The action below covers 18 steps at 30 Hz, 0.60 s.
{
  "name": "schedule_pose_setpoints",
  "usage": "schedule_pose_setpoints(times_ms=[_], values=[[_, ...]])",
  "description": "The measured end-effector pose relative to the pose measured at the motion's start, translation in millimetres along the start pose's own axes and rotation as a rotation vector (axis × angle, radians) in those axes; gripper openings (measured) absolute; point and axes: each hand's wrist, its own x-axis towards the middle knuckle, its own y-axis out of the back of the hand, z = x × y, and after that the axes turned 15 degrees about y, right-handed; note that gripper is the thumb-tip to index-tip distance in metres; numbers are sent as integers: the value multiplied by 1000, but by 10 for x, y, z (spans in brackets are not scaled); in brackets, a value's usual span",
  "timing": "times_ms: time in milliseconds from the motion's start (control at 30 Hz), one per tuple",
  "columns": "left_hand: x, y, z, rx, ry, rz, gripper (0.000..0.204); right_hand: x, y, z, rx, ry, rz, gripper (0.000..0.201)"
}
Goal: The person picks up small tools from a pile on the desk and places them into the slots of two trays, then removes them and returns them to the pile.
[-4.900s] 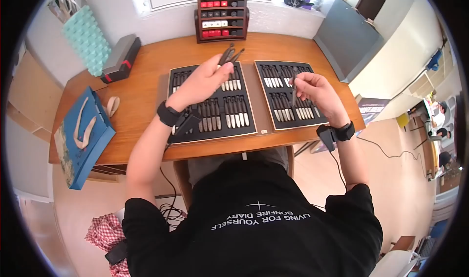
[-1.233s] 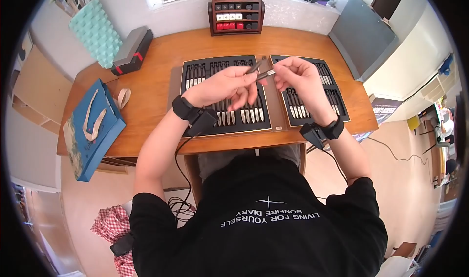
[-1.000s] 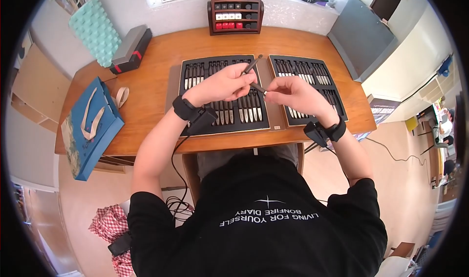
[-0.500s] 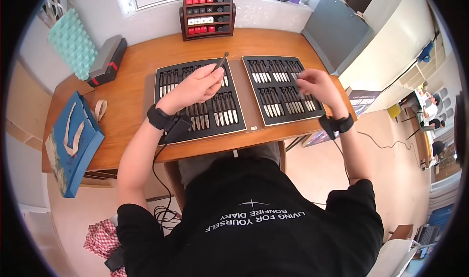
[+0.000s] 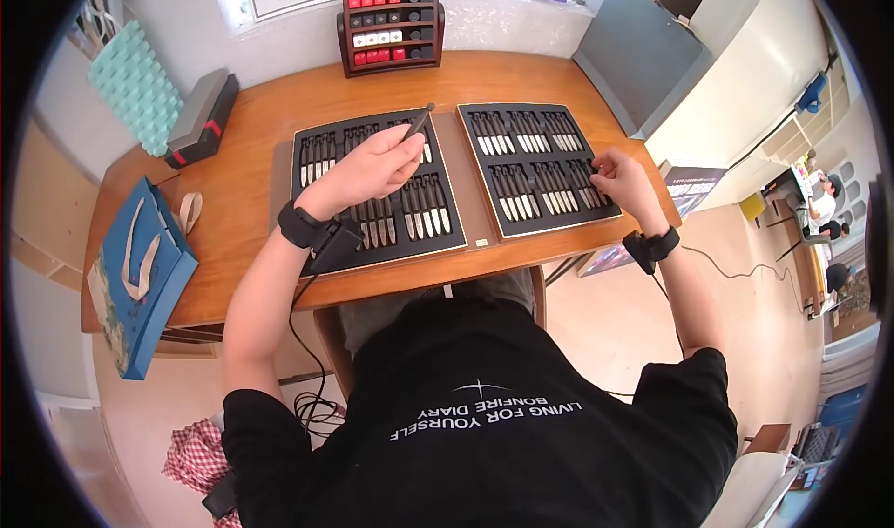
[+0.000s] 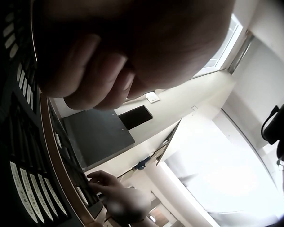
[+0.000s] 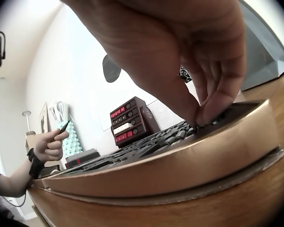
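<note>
Two shallow black trays lie side by side on the desk, holding rows of slim dark pieces with silver, pointed, inscribed ends (image 6: 35, 194). My left hand (image 5: 372, 167) is raised above the left tray (image 5: 400, 256), its fingers curled round one slim dark stick (image 5: 421, 120) with a small knob at its upper end. At the lower right corner of the right tray (image 5: 559, 223), my right hand (image 5: 626, 185) pinches a slim dark piece with thumb and fingertips down at a slot. Those fingertips (image 7: 209, 116) sit just inside the tray's gold edge, and they hide most of that piece.
Behind the trays stands a wooden rack (image 5: 391, 27) of red, black and white cubes. A grey board (image 5: 643, 58) leans at the back right. At left are a dark box (image 5: 203, 118) and a blue paper bag (image 5: 140, 277). Cables run down from both wrists.
My left hand held several sticks earlier and now shows one. My right hand took a piece from beside the left hand, then moved right and down to the right tray's lower right corner.
</note>
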Motion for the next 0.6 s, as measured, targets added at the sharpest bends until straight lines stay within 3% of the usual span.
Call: schedule_pose_setpoints(times_ms=[133,267,333,367,433,467,567,600], values=[[-13,-2,19,-7,5,-7,24,-16,-13,-198,-260,71,-29,9],[2,29,-3,-58,18,2,27,19,-59,-187,-345,93,-61,10],[29,44,-20,-99,14,-44,29,50,-103,-146,-563,292,-112,13],[19,52,-23,-141,6,-85,30,50,-77,-177,-556,298,-111,13],[-1,46,-10,-143,-17,-82,32,80,65,-287,-561,272,-388,15],[-15,48,-3,-58,-17,-89,34,113,119,-313,-565,245,-442,17],[-38,15,26,71,-22,-70,43,200,165,-517,-453,264,-309,17],[-46,23,42,113,-6,-65,44,206,134,-660,-364,302,-147,17]])
